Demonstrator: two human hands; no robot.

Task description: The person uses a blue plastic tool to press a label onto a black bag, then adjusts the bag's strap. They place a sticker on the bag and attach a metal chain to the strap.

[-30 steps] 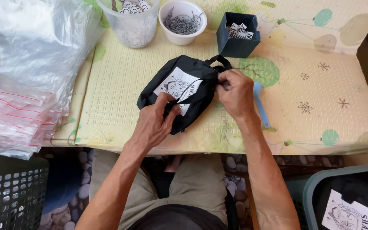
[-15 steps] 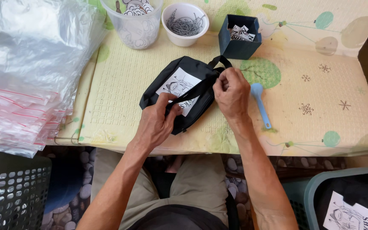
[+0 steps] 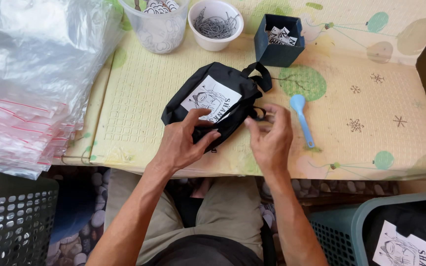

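Black pouch (image 3: 223,98) with white label, light-blue spoon (image 3: 301,118), pale-yellow embossed mat (image 3: 144,98)

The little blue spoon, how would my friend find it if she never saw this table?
Start at the pale yellow mat that covers the table, with green circles printed on it. Just right of the black pouch and the right hand, the blue plastic spoon lies flat on the mat, bowl pointing away from the person. It is the only long, thin, light blue thing there; the dark blue box behind it is square.

Spoon: light blue plastic spoon (image 3: 302,119), just right of the hands.
Box: dark blue box (image 3: 278,40), beyond them.
Bowl: white bowl (image 3: 215,23) of metal clips.
Cup: clear cup (image 3: 159,24).
Bags: clear plastic bags (image 3: 28,83), far left.
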